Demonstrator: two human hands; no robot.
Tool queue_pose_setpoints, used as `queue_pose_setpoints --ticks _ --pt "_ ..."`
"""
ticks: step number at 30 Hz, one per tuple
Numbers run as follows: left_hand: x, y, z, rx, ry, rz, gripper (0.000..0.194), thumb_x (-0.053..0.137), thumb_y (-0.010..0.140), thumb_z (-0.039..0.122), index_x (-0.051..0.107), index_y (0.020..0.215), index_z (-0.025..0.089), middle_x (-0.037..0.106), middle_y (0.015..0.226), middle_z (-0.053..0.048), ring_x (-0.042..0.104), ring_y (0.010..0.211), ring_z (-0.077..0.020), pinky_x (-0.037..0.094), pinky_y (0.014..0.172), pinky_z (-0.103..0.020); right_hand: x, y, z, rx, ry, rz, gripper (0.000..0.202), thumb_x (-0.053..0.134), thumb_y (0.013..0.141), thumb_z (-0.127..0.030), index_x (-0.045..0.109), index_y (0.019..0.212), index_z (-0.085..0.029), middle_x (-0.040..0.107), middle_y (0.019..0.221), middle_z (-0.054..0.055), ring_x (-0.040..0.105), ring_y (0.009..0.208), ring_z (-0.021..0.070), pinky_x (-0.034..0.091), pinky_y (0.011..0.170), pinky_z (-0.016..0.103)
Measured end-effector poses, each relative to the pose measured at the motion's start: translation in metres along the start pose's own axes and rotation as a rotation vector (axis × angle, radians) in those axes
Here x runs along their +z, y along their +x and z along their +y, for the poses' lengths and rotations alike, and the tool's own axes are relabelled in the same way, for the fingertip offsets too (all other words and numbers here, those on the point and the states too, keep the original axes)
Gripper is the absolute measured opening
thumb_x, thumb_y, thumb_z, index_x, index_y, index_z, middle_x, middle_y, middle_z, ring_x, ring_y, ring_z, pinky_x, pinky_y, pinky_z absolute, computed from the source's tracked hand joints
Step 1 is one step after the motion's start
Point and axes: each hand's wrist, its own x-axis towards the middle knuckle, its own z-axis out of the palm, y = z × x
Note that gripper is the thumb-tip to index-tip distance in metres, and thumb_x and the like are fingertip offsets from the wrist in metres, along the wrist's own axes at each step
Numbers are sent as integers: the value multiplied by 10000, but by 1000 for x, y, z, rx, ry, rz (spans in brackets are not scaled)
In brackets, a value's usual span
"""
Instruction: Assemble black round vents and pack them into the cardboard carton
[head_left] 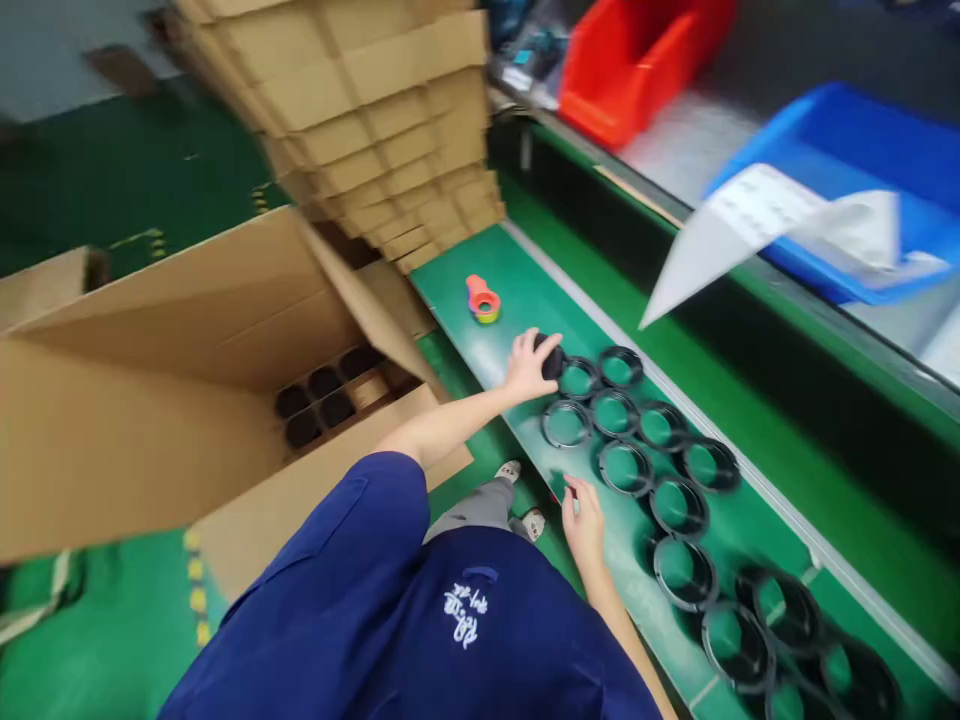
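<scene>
My left hand (531, 368) is closed around a black round part (553, 360) at the far end of the rows on the green tabletop. The part sits beside a black ring (577, 377), and whether its middle is open cannot be made out. Several more black rings (626, 468) stand in rows along the table, open side up, and those at the near end are blurred. My right hand (583, 515) hovers by the table's near edge with fingers loosely bent and thumb apart, nothing visible in it.
A tall cardboard box (112, 420) with black round parts (324, 382) inside stands open at left. Rolls of coloured tape (484, 302) lie on the table. Stacked cardboard (390, 130) rises behind. A shelf at right carries a red bin (637, 70), a blue bin (862, 180) and paper (765, 215).
</scene>
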Motion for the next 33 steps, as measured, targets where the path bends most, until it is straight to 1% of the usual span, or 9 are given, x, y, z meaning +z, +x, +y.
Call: queue_pose_setpoints --ticks 3,6,9,12,15,18,24,28,33 --pt "-30 -83 -16 308 33 210 903 796 653 231 495 1495 362 165 1670 -116 186 1498 -467 310 1147 -656 22 20 -13 -210 35 -231 389 333 1033 -300 674 1199 -211 687 1149 128 669 1094 257 580 961 423" --pt "-62 -165 -41 393 96 438 791 787 681 262 555 1427 388 126 1684 -71 201 1500 -468 292 1162 -667 41 44 -23 -351 7 -370 394 339 1027 -279 666 1232 -203 673 1196 130 640 1154 257 560 1007 427" --pt "-86 -228 -79 276 141 578 751 807 688 288 565 1389 404 140 1677 -53 246 1490 -447 305 1171 -655 65 74 -32 -421 -62 -433 414 350 1024 -291 636 1302 -182 626 1287 156 582 1240 281 524 1059 468" --pt "-107 -255 -134 -49 177 658 797 809 720 331 496 1453 362 185 1653 -100 242 1494 -426 268 1207 -627 98 106 -42 -461 -130 -474 475 383 1020 -347 567 1411 -148 510 1450 197 471 1374 323 465 1114 515" --pt "-131 -247 -213 -503 136 663 927 817 739 405 380 1550 295 200 1640 -151 236 1487 -419 275 1216 -594 135 136 -44 -455 -235 -463 607 411 1008 -434 479 1490 -72 380 1555 261 317 1481 400 355 1165 617" --pt "-148 -218 -309 -821 113 420 1007 819 752 470 291 1599 338 144 1674 -143 177 1506 -444 332 1163 -638 165 154 -30 -410 -401 -380 681 372 1010 -507 434 1534 -77 366 1571 271 260 1510 438 254 1174 694" --pt "-117 -161 -480 -983 83 -18 1030 857 714 480 320 1588 388 139 1693 -154 156 1507 -508 341 1104 -714 180 148 4 -464 -612 -336 761 296 1016 -593 332 1607 -115 312 1619 236 206 1539 427 209 1193 685" --pt "-71 -136 -541 -1018 59 -128 1050 835 724 544 285 1603 381 95 1704 -170 129 1512 -527 334 1088 -738 171 147 -4 -471 -725 -394 773 265 1023 -558 238 1633 -83 283 1626 248 201 1536 438 235 1187 678" --pt "-25 -131 -575 -985 36 -188 925 697 835 626 287 1614 343 44 1716 -174 46 1546 -492 227 1139 -751 168 145 -9 -478 -752 -408 803 327 1007 -523 106 1664 -117 283 1629 245 247 1515 471 284 1162 707"
